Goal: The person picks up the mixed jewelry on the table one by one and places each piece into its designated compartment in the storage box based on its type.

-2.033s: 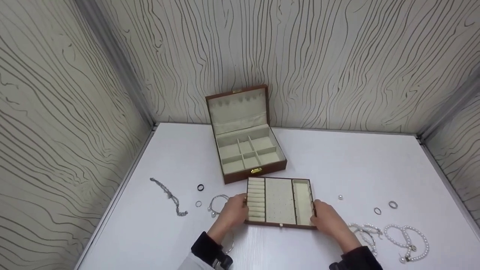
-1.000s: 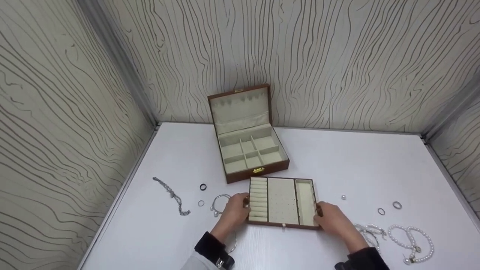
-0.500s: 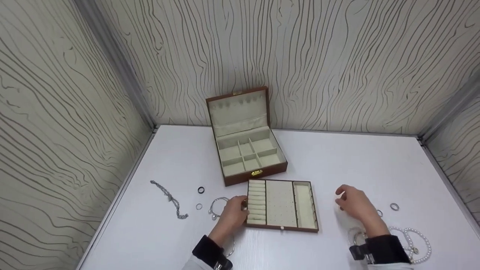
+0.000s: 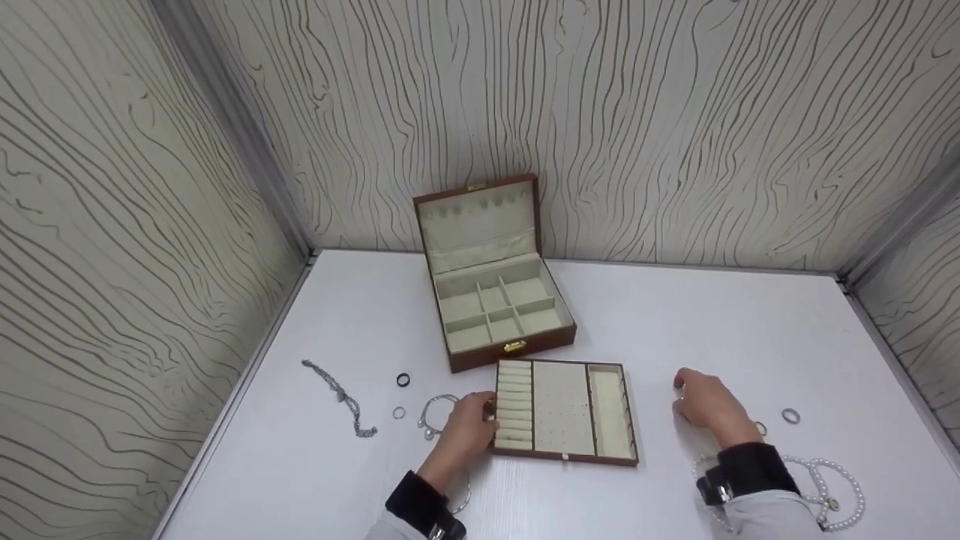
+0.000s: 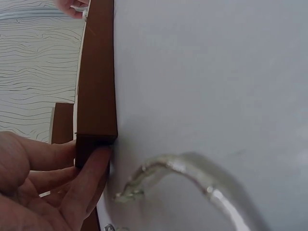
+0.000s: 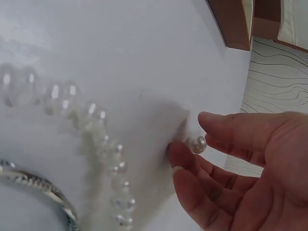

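Observation:
My left hand (image 4: 466, 431) grips the left end of a brown jewelry tray (image 4: 561, 405) lying on the table. Cream ring rolls, a pierced earring panel and a long slot make up the tray. In the left wrist view, fingers (image 5: 91, 178) hold the tray's brown corner. To the right of the tray is my right hand (image 4: 709, 405), low over the table. Its thumb and fingers curl around a small pearl piece (image 6: 197, 144), visible between them in the right wrist view but hidden in the head view.
Behind the tray stands a brown jewelry box (image 4: 510, 349), lid raised, with divided compartments. A silver chain (image 4: 341, 397), a black ring (image 4: 403, 379), a thin ring (image 4: 399, 412) and a charm bracelet (image 4: 431, 420) lie left. Right are pearl strands (image 4: 844, 480) and a ring (image 4: 790, 415).
My right hand has let go of the tray's right end and moved right to the small pearl piece. My left hand has kept its grip; the tray has barely shifted.

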Tool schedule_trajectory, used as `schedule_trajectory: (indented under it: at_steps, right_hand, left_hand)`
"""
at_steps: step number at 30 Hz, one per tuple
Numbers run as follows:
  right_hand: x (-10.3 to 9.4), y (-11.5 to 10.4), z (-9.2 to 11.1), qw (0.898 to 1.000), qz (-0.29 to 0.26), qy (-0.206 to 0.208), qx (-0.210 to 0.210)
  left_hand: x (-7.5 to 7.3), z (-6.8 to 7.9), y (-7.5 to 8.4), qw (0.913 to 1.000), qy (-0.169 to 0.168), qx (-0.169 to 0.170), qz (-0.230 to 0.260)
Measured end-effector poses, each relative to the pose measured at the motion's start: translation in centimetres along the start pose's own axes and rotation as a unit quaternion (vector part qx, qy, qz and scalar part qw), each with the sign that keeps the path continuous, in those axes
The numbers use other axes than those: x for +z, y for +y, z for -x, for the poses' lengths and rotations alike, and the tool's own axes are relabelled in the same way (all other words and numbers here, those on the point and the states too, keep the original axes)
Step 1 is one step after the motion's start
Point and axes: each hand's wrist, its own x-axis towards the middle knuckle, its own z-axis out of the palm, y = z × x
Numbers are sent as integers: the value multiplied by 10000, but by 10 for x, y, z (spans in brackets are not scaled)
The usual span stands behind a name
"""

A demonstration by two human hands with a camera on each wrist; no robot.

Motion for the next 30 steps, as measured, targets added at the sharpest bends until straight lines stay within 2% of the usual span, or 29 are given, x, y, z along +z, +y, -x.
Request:
schedule_trajectory:
  at_steps: [5, 15, 23, 27, 30]
  right_hand:
    - [3, -1, -2, 10000, -9, 87, -12]
    - [6, -4, -7, 10000, -14, 51, -1]
    - [6, -4, -8, 9999, -51, 76, -53]
    - [2, -10, -6, 9991, -394, 108, -141]
    - [0, -18, -5, 9954, -911, 154, -250]
  left_hand:
    - [1, 0, -1, 9999, -97, -90, 40]
    - [-1, 0, -1, 9998, -118, -65, -144]
    - [0, -1, -2, 9999, -86, -86, -56]
    - [1, -2, -4, 10000, -63, -25, -21]
    - [0, -2, -5, 10000, -64, -8, -19]
